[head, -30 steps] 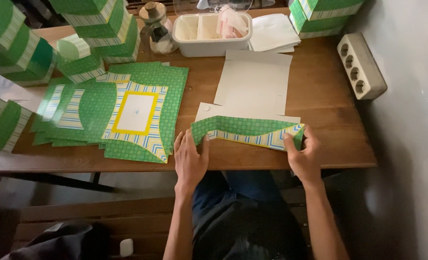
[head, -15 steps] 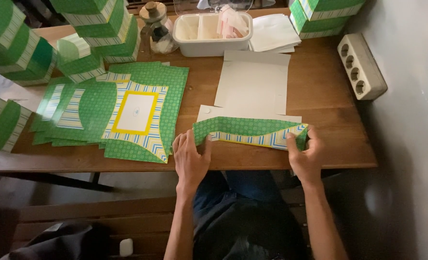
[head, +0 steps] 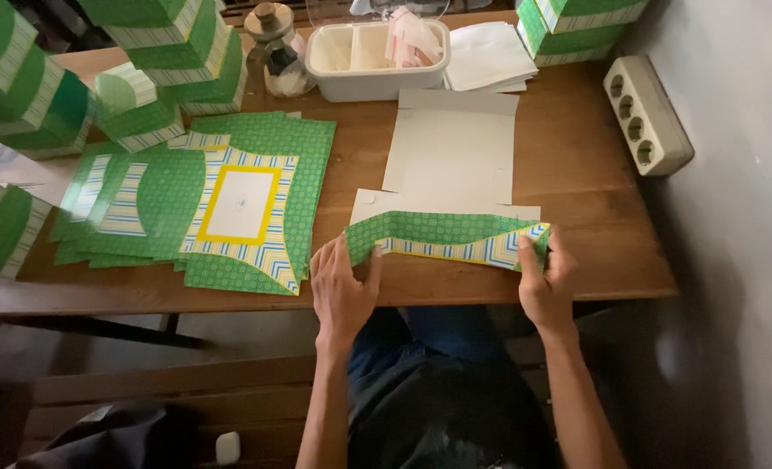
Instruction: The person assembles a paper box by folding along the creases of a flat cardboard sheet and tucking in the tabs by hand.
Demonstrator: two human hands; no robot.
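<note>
A flat cardboard box blank [head: 451, 161] lies white side up on the wooden table [head: 577, 165]. Its near flap [head: 442, 236], green with blue and yellow stripes, is folded up along the table's front edge. My left hand [head: 342, 287] pinches the flap's left end. My right hand [head: 546, 278] grips the flap's right corner.
A stack of unfolded green blanks [head: 221, 204] lies to the left. Finished green boxes [head: 168, 43] are piled at the back left, with more [head: 577, 22] at the back right. A white tub [head: 377, 52], a glass jar [head: 277, 52], white sheets [head: 490, 56] and a power strip [head: 646, 113] stand further back.
The flap's right corner has been folded up more by my right hand. My left hand has shifted slightly along the left end.
</note>
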